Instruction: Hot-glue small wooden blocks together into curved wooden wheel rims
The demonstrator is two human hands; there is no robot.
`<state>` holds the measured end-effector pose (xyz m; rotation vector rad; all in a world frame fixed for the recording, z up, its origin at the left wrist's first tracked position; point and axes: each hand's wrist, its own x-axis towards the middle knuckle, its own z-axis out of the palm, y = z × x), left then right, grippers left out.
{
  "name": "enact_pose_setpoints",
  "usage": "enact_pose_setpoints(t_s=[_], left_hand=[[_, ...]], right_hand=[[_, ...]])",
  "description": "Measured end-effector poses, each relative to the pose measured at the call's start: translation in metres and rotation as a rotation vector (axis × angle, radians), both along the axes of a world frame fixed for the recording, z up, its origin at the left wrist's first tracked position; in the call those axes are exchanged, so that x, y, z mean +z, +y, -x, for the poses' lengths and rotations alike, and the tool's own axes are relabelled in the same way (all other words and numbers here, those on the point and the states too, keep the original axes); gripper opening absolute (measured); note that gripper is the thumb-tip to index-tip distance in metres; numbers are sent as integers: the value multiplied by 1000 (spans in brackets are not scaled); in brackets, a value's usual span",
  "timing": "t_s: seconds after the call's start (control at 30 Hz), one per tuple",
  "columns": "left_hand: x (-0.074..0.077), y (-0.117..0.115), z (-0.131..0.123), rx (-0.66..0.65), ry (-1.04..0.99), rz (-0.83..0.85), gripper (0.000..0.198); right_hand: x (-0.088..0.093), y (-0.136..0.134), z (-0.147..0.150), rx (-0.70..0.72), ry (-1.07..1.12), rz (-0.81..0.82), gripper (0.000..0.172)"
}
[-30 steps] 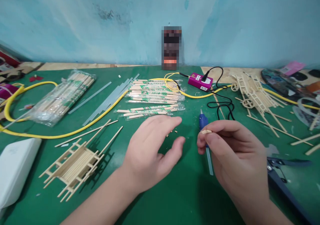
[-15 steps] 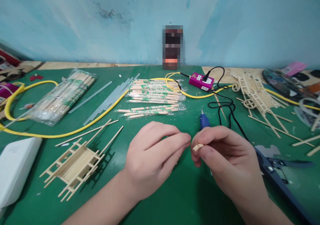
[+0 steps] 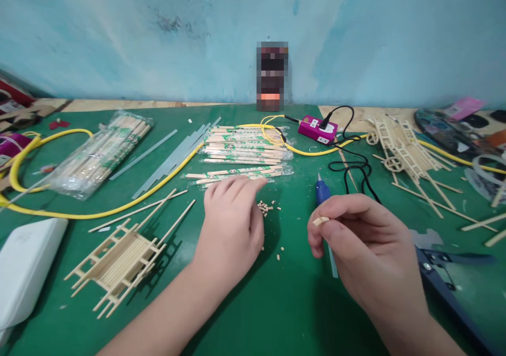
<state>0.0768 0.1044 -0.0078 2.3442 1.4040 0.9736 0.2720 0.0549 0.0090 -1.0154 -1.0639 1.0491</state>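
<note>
Hands: right hand (image 3: pixel 366 245) pinches a wooden sliver (image 3: pixel 321 220); left hand (image 3: pixel 231 235) lies empty beside wooden offcuts (image 3: pixel 264 207).

No text is readable, even on the chopstick wrappers (image 3: pixel 245 146).

Bare left hand (image 3: pixel 231 235), bare right hand (image 3: pixel 366 245)

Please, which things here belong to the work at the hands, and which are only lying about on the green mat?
Part of the work:
right hand, pinching a small wooden piece
left hand
small wooden bits
probably the blue glue gun

Lying about:
wrapped chopsticks
yellow cable
dark blue pliers
white box
</note>
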Motion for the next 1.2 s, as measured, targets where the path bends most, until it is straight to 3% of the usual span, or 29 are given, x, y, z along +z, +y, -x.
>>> enact_pose_setpoints(t_s=[0.07,0.17,0.27,0.37,0.57,1.0,1.2], left_hand=[[6,-6,-1,10,-189,15,44],[16,-15,-1,-102,-511,158,38],[22,-20,-2,-208,-652,259,26],[25,-20,-6,-223,-736,363,37],[27,-19,-12,-248,-836,528,21],[24,-19,-14,-329,-893,440,27],[26,-18,-14,-339,-886,406,22]], right_hand=[[2,0,1,-56,-51,-20,22],[6,-2,3,-142,-162,-88,24],[7,-3,4,-161,-243,-143,27],[6,-5,4,-121,-294,-195,32],[6,-4,4,-88,-385,-305,37],[7,-4,6,-55,-393,-335,38],[2,-12,6,-8,-224,-156,39]])
